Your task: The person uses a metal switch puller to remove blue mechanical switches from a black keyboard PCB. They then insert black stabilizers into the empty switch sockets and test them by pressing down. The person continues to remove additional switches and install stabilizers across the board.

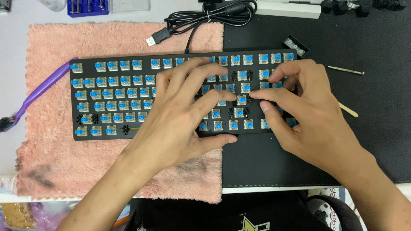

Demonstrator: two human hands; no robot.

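both hands [239, 113] rest palm-down, fingers spread, on the keyboard [115, 96].

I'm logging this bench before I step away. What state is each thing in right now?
Keyboard: keycaps off, blue switches bare, lying on the pink towel.
Left hand: fingers spread on the switches, holding nothing.
Right hand: fingers bent on the switches.
Cable: coiled, plug loose.
Purple brush: lying on the towel, partly under the keyboard.
Towel: dirty smudges near its front edge.

Both hands [188, 111] [299, 111] on bare keyboard [115, 98], perhaps gripping a switch.
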